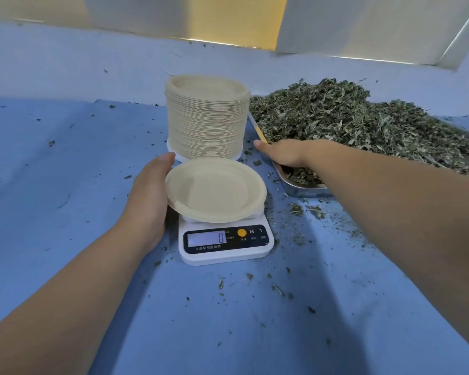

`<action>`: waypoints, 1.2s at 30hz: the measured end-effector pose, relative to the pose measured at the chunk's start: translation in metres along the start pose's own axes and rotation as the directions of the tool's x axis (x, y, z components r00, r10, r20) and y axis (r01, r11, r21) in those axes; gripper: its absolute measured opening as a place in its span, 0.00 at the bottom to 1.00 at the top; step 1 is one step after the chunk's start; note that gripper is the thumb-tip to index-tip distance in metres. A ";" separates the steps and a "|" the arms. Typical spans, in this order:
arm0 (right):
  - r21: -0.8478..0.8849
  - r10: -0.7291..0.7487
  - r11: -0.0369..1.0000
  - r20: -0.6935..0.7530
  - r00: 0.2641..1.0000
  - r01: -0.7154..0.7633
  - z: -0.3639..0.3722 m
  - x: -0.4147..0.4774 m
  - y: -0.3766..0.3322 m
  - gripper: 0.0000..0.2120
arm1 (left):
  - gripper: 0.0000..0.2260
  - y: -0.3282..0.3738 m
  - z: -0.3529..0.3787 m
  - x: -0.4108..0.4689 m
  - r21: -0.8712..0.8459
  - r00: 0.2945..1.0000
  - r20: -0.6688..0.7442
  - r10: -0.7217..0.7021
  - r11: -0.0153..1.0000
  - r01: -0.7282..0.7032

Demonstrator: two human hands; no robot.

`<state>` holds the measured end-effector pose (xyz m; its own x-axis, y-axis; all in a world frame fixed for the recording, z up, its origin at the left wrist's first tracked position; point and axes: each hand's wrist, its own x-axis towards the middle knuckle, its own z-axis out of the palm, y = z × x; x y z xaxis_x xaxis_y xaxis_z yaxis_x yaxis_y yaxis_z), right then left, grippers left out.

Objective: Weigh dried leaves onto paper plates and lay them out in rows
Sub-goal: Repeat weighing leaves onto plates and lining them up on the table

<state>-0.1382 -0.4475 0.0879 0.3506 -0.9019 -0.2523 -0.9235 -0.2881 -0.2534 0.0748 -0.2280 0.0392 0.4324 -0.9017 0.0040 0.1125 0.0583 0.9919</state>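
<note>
Head view: left hand holds plate on scale; right hand in leaves.

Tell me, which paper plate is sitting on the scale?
The single plate that the left hand holds by its edge, on the white scale. All the others are stacked in a tall pile behind it.

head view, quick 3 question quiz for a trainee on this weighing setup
1. True or false: the paper plate on the scale already holds leaves.
2. The scale's display reads: A) 0 B) 15 C) 100
3. Fill in: the right hand reaches into the metal tray of ____.

Key: 1 false; 2 A; 3 dried leaves
</note>
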 end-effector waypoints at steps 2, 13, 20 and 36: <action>0.002 -0.008 1.000 -0.003 1.000 0.008 -0.002 -0.006 0.004 0.40 | 0.24 0.001 -0.002 -0.002 0.015 1.000 0.007 -0.007 1.000 0.007; -0.243 -0.217 0.957 -0.234 0.948 0.159 -0.009 -0.043 0.010 0.34 | 0.26 0.001 -0.004 -0.001 0.021 1.000 -0.023 0.002 1.000 -0.002; -0.041 -0.108 0.994 -0.066 0.992 0.106 0.022 -0.064 0.021 0.45 | 0.24 -0.001 -0.005 0.001 0.017 0.999 -0.054 -0.003 1.000 0.004; 0.096 -0.098 0.983 -0.456 0.885 0.159 0.026 -0.073 0.022 0.26 | 0.21 -0.004 -0.006 0.002 0.019 0.999 -0.036 0.019 1.000 -0.019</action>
<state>-0.1804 -0.3800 0.0765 0.3299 -0.9161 0.2276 -0.8368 -0.3954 -0.3786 0.0805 -0.2278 0.0349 0.4667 -0.8842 0.0187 0.0875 0.0672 0.9939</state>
